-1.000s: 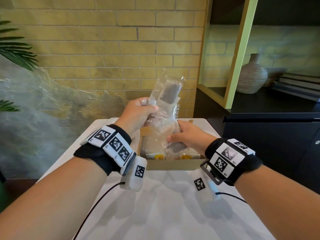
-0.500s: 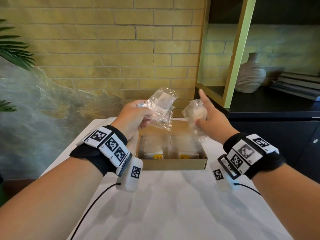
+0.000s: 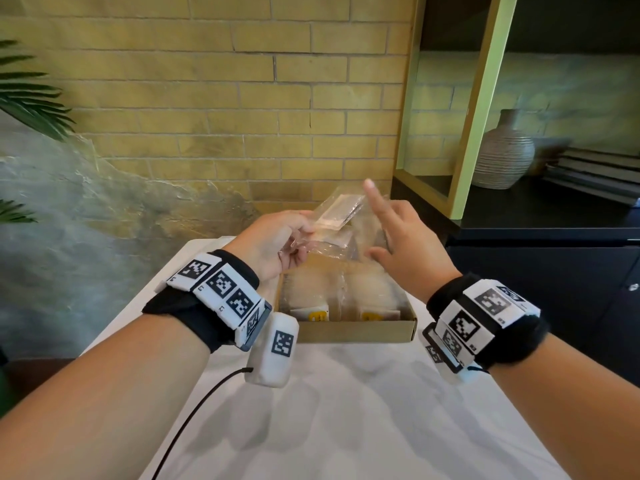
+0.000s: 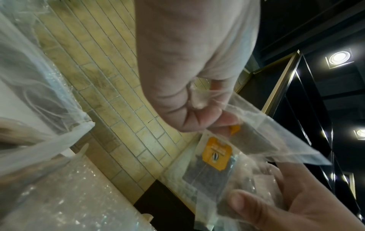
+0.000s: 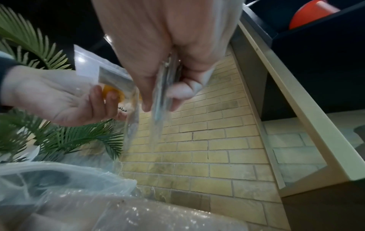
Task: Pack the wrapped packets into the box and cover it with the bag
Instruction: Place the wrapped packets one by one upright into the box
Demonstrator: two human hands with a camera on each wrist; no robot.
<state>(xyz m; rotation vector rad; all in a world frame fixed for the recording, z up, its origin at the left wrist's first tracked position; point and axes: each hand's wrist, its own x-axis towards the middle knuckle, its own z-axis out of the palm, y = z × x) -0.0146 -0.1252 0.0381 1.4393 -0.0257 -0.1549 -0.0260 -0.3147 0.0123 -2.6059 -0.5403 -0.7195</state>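
Observation:
An open cardboard box (image 3: 356, 329) sits on the white table, with clear-wrapped packets (image 3: 311, 299) bearing yellow labels lying inside. Above its far edge my left hand (image 3: 304, 237) pinches a clear packet (image 3: 337, 214) with an orange tag (image 4: 217, 154). My right hand (image 3: 381, 244) pinches a second thin clear packet (image 5: 158, 121) between thumb and fingers, its index finger pointing straight up. The two packets overlap between my hands. The wrapped packets in the box (image 5: 98, 211) fill the bottom of both wrist views.
The white table (image 3: 346, 410) stretches toward me in front of the box. A yellow brick wall stands behind. At the right are a green-framed shelf (image 3: 474, 109) with a ribbed vase (image 3: 502, 150) and stacked books (image 3: 595, 168). Palm leaves (image 3: 27, 98) hang at the left.
My hands lifted off the box and drew apart, each holding a packet. My right hand has since moved back left, so the two packets now meet above the box.

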